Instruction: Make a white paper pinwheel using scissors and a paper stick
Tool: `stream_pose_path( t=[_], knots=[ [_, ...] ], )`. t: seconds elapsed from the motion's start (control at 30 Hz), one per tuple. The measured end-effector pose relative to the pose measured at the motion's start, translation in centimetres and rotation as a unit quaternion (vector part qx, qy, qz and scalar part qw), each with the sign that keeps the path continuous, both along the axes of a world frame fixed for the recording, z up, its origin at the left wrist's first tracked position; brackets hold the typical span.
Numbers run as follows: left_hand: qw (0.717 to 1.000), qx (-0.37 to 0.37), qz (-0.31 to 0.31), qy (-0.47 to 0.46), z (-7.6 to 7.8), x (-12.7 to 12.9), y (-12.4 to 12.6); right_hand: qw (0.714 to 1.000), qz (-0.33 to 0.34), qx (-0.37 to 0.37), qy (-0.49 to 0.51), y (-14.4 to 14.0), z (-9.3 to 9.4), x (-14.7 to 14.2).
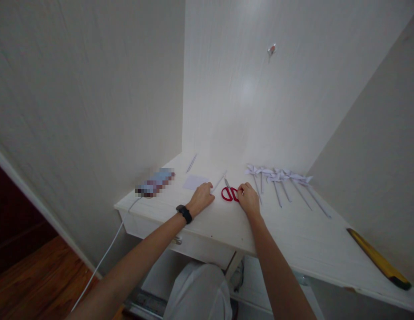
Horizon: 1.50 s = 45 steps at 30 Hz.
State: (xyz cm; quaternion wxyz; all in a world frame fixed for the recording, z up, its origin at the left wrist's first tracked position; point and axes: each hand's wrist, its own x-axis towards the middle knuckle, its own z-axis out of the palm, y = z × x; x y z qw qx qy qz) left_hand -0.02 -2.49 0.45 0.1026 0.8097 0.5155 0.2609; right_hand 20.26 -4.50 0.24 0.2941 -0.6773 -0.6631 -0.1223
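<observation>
My left hand (200, 198), with a black watch on its wrist, rests on the white desk. Its thumb and fingertips are closed around the lower end of a thin white paper stick (219, 181). Beside that hand lies a square of white paper (193, 182), partly behind the fingers. Red-handled scissors (227, 194) lie on the desk between my hands, their blades pointing away from me. The fingers of my right hand (249, 199) are closed at the right handle loop. Farther right, several white paper pinwheels (276, 174) on thin sticks lie in a row.
A pen-like thin stick (191, 163) lies at the back. On the left, a blurred-out phone-like object (156, 182) trails a white cable (116, 235) over the desk edge. A yellow and black tool (376, 256) lies by the right wall. Walls enclose the white desk (293, 240).
</observation>
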Motion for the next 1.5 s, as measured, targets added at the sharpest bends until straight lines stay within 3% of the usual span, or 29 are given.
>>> stream_pose_path(
  t=[0.43,0.73,0.87,0.97,1.1,1.5],
  knots=[
    [0.998,0.016,-0.031,0.055,0.0,-0.1,-0.2,0.999,0.016,-0.004,0.034,0.0,0.2,0.2],
    [0.998,0.006,-0.053,0.037,0.2,-0.3,-0.3,0.999,0.025,-0.002,0.047,0.1,0.1,0.3],
    [0.998,0.065,-0.011,-0.004,0.6,-0.6,0.1,0.998,0.026,0.002,0.051,0.0,0.2,0.2],
    [0.992,0.108,0.066,0.000,0.6,-1.2,0.5,0.999,0.025,0.004,0.049,-0.1,0.3,0.2],
    [0.986,0.058,0.151,0.035,0.3,-1.7,0.7,0.999,0.030,-0.009,0.039,0.0,0.2,0.2],
    [0.986,0.045,0.158,0.035,0.0,-1.9,0.9,0.998,0.044,-0.006,0.034,0.0,0.1,0.2]
  ],
)
